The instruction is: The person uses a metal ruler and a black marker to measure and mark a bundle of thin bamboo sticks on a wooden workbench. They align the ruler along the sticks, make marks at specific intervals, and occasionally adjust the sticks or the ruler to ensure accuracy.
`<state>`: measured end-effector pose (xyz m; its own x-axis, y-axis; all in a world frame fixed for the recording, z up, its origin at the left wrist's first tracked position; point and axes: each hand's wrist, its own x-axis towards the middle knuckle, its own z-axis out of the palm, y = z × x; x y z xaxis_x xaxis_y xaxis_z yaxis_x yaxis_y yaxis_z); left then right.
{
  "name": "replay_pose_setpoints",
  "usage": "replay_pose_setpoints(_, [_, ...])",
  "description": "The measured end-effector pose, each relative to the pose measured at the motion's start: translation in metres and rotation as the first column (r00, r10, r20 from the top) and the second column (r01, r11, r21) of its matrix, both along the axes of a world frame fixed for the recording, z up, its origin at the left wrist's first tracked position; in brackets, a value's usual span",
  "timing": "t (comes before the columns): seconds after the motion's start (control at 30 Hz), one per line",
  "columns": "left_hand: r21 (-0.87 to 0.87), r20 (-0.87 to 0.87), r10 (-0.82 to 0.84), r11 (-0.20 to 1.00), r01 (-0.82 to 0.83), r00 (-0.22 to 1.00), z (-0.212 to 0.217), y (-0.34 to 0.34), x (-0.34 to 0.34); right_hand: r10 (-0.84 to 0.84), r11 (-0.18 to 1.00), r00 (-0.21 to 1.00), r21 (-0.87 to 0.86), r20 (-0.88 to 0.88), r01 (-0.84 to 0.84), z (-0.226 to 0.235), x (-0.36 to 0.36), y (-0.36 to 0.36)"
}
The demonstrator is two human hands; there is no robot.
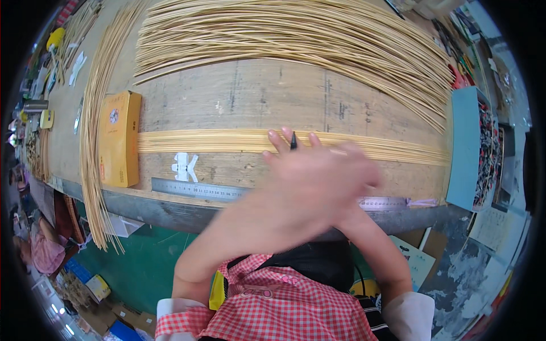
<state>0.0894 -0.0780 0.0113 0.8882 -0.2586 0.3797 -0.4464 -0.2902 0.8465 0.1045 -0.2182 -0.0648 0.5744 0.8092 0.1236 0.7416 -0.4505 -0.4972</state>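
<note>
Crossing over a flat row of bamboo strips [227, 140] on the bench [244, 96], left hand [310, 182] open; right hand's grip hidden; large pile [296, 34] waits.

A worker in a red-and-white checked apron [284, 310]. White cuffs, the left sleeve [170, 310] and right sleeve [410, 314], end at the elbows. Forearms are bare.

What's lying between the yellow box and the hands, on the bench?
In the head view, between the yellow box and the hands lie a white clip-like piece, the left end of the steel ruler and the row of bamboo strips.
</note>
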Motion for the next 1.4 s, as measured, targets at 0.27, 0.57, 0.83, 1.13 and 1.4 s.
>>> replay_pose_setpoints(0.27, [0.257,-0.173,0.355,0.917,-0.306,0.919,-0.027,0.121,-0.005,-0.004,0.982,0.997,-0.188,-0.076,-0.011,0.019,0.004,0.007])
replay_pose_setpoints(0.57, [0.494,-0.073,0.300,0.840,-0.227,0.951,-0.044,0.144,-0.010,-0.030,0.972,0.994,-0.233,-0.108,0.004,0.022,0.003,0.007])
replay_pose_setpoints(0.83, [0.538,-0.168,0.146,0.843,-0.033,0.975,-0.050,0.146,-0.011,-0.029,0.975,0.992,-0.223,-0.119,0.001,0.021,0.004,0.007])
replay_pose_setpoints(1.13, [0.590,-0.096,0.160,0.804,-0.073,0.982,-0.061,0.140,-0.012,-0.015,0.969,0.999,-0.249,-0.038,0.005,0.022,0.006,0.008])
replay_pose_setpoints(1.4, [0.579,-0.108,0.182,0.810,-0.087,0.977,-0.060,0.138,-0.012,-0.014,0.968,0.992,-0.251,-0.128,-0.019,0.026,0.008,0.006])
